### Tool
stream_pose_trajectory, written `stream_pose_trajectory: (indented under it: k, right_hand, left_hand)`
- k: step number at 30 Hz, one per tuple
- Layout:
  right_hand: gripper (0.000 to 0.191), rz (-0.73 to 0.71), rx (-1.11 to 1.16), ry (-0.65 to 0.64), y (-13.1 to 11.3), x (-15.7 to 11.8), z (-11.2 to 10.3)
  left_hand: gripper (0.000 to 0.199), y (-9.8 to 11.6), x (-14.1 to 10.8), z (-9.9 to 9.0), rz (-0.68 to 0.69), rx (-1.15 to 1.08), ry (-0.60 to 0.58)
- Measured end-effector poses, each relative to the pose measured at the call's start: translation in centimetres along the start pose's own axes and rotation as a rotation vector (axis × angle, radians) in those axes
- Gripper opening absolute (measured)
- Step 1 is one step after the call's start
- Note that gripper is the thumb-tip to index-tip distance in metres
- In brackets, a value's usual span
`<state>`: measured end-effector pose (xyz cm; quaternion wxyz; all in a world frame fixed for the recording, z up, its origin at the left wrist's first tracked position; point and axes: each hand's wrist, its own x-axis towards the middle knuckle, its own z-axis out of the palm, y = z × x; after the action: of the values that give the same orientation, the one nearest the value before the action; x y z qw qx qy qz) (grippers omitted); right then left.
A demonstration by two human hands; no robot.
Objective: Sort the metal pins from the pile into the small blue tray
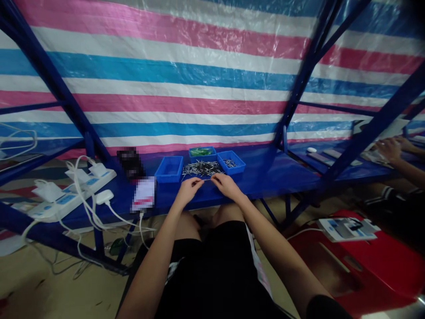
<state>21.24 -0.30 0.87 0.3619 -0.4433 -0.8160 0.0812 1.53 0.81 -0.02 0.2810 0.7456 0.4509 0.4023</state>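
My left hand and my right hand face each other at the front of the blue table. Both have their fingers pinched on the two ends of a thin, light-coloured stick-like piece, too small to name more exactly. Just beyond them lies a loose pile of thin black and silvery pieces. Around the pile stand a blue bin on the left, a blue bin with green contents behind, and a blue bin with silvery pieces on the right.
Left on the blue table are a white power strip with chargers and tangled cables, and a phone. Blue metal posts frame the bench. A red stool stands at right. Another person's hands work at far right.
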Motion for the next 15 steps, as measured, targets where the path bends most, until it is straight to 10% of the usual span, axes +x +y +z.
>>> stream_pose_trajectory:
  k: [8,15]
  right_hand:
    - [0.029,0.247,-0.322,0.482,3.6,3.0,-9.3]
    - [0.026,0.27,-0.442,0.171,1.9,0.5,-2.7]
  left_hand:
    - [0.027,-1.2,0.4,0.1,-0.063,-0.003,0.214]
    - [0.023,-1.3,0.2,0.2,-0.18,0.353,0.36]
